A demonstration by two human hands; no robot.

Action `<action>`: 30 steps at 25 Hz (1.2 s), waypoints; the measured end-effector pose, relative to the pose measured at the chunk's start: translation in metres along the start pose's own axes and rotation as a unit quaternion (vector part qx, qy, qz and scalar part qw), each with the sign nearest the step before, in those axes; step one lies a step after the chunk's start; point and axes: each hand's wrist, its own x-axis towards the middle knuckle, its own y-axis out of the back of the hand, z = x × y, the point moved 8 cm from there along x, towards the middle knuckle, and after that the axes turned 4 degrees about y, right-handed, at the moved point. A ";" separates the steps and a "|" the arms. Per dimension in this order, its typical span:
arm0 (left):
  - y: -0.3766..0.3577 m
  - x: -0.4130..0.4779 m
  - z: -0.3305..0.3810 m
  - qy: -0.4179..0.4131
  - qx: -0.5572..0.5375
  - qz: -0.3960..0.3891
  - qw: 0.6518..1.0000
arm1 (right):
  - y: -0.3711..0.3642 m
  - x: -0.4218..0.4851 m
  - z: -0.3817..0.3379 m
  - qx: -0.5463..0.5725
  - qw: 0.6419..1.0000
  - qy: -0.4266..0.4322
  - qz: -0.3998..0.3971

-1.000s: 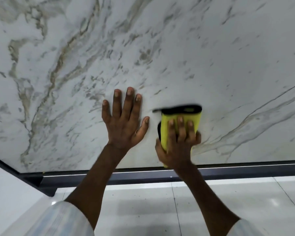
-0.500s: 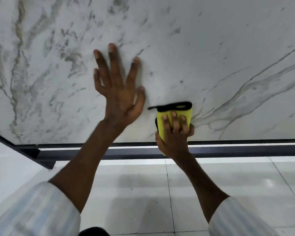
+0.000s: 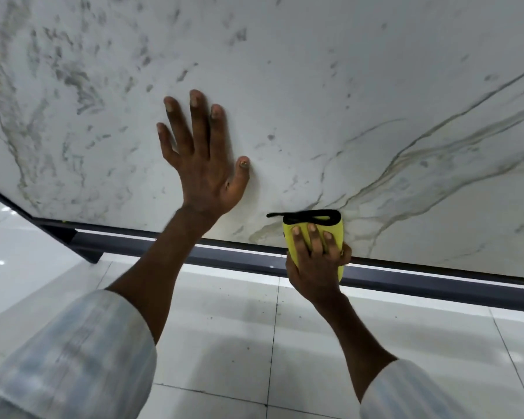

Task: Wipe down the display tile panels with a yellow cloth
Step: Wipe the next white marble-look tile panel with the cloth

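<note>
— Where is the cloth just now?
— Low on the big white marble-look tile panel [image 3: 330, 86], right at its bottom edge. It's a folded yellow cloth [image 3: 338, 237], bright lemon. A black stitched border runs along its top fold, and a thin black tail of that trim pokes out to the left.
— Flat on the panel?
— Flat against it, yes. Its lower end hangs past the panel's bottom edge, over the dark grey metal rail [image 3: 239, 261] that runs under the panel.
— And which hand has it?
— The right hand [image 3: 315, 267]. Three fingers lie across the yellow face. The little finger hooks round the cloth's right side and the thumb sits at its left side, so the cloth is gripped and pressed to the panel at once.
— The other hand?
— The left hand [image 3: 204, 164] holds nothing. It's flat on the panel with fingers straight and spread and the thumb out. It sits up and to the left of the cloth, clear of it.
— What's the panel like?
— White, with smoky grey flecks on its left part. Long grey-brown veins sweep across its right part, some running down towards the cloth.
— Anything else?
— Pale striped sleeves [image 3: 73, 358] on both forearms, and glossy white floor tiles [image 3: 224, 328] below the panel's rail.
</note>
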 end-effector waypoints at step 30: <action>0.010 -0.009 -0.002 0.028 -0.050 -0.006 0.998 | 0.167 0.256 0.015 -0.002 0.973 0.002 0.229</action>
